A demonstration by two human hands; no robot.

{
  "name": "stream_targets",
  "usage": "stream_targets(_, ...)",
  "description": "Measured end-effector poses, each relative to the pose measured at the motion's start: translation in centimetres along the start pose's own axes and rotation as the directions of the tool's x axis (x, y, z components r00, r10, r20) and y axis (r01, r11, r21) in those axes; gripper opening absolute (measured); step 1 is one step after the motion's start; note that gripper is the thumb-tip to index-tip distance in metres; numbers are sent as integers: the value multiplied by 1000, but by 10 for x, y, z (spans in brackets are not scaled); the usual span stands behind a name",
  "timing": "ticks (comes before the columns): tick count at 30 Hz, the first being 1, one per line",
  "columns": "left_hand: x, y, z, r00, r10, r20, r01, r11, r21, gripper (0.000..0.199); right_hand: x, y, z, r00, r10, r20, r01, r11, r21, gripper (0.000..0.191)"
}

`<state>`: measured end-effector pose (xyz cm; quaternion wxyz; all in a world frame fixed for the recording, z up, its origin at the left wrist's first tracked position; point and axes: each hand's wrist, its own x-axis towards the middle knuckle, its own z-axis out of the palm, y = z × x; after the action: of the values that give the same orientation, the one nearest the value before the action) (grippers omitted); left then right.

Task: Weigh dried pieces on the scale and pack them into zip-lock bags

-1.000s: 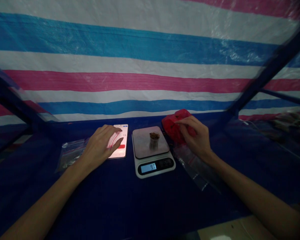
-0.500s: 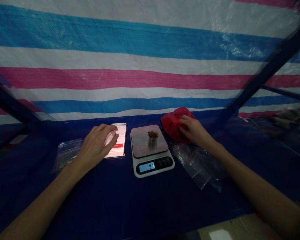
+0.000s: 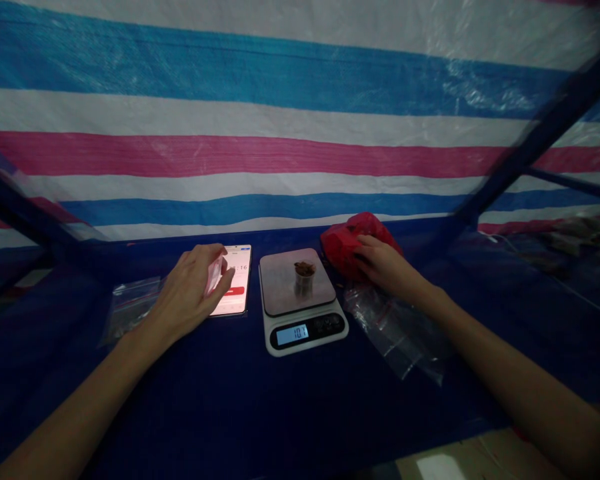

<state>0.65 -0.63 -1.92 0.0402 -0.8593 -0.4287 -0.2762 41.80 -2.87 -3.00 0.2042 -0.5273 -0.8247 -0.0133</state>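
A striped blue, white and pink tarpaulin [image 3: 290, 100] backs a dark blue table [image 3: 260, 407], where a digital kitchen scale [image 3: 301, 301] reads 10.1 under a small cup [image 3: 305, 275] of brown material. The left hand [image 3: 193, 293] rests on a lit smartphone [image 3: 235, 283], fingers loosely together and curled over the screen. The right hand [image 3: 385, 267] reaches into a red plastic bag [image 3: 347, 241], fingers closed on it, above clear zip bags [image 3: 395, 330]. Another clear zip bag [image 3: 130, 307] lies far left.
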Motion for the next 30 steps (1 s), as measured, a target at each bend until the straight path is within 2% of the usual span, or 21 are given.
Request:
stream_targets(3, 0, -1, 1, 1000, 6, -2, -6, 1000, -2, 34, 1, 1, -3, 997, 17, -73, -16, 1000, 15, 22)
stream_targets(9, 1, -2, 2, 999, -25, 40, 24, 999, 22, 33, 1, 2, -4, 998, 20, -64, -19, 1000, 9, 21)
stream_targets(12, 1, -2, 2, 999, -28, 36, 27, 999, 37, 38, 2, 0, -6, 992, 51, -113, -50, 999, 16, 21)
stream_targets(14, 1, -1, 1, 999, -18, 30, 17, 999, 51, 42, 2, -2, -11, 971, 105, -215, -99, 994, 40, 23)
stream_targets(16, 2, 1, 0, 999, 17, 31, -19, 998, 62, 43, 2, -5, -17, 927, 153, -343, -135, 988, 77, 23)
stream_targets(19, 3, 5, -3, 995, 91, 43, -93, 994, 48, 33, 1, -13, -24, 863, 162, -479, -123, 986, 110, 23)
stream_targets(22, 4, 10, -6, 992, 127, 13, -128, 992, 2, 19, 1, -24, -27, 825, 124, -551, -64, 990, 127, 23)
stream_targets(25, 5, 13, -7, 990, 119, -72, -124, 989, -80, 9, 1, -34, -26, 796, 93, -598, -8, 990, 144, 24)
stream_targets(30, 4, 11, -3, 987, 89, -134, -113, 977, -181, 8, 1, -57, -27, 777, -2, -630, 132, 978, 160, 26)
